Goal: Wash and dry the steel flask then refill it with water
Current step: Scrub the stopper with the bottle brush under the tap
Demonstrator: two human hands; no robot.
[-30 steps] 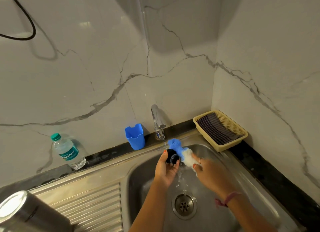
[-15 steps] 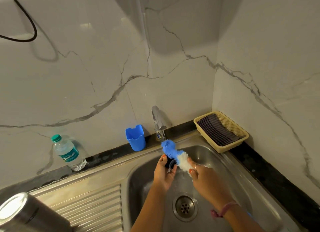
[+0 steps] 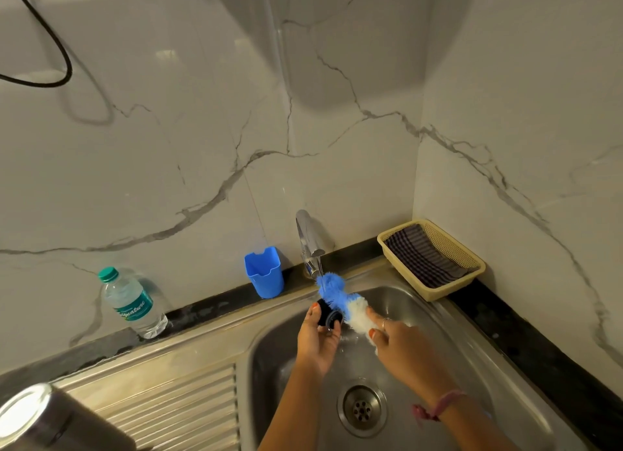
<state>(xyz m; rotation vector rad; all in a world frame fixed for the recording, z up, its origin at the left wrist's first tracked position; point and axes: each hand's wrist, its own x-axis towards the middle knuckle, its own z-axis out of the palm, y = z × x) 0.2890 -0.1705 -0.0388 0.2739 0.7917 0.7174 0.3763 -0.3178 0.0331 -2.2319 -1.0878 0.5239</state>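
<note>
Over the steel sink (image 3: 438, 322), my left hand (image 3: 318, 339) grips a small dark flask cap (image 3: 328, 316). My right hand (image 3: 401, 348) holds a bottle brush (image 3: 344, 302) with blue and white bristles, which lie against the cap. A thin stream runs from the tap (image 3: 308, 238) onto the blue brush tip. The steel flask (image 3: 50, 423) stands at the lower left on the ribbed drainboard (image 3: 175, 407), away from both hands.
A plastic water bottle (image 3: 131, 304) and a blue cup (image 3: 264, 270) stand on the dark ledge behind the sink. A beige basket (image 3: 472, 262) holding a checked cloth (image 3: 424, 257) sits in the right corner. The drain (image 3: 362, 407) is below my hands.
The brush has slid up and left across the cap, its blue tip now right under the tap. Both hands stayed over the basin.
</note>
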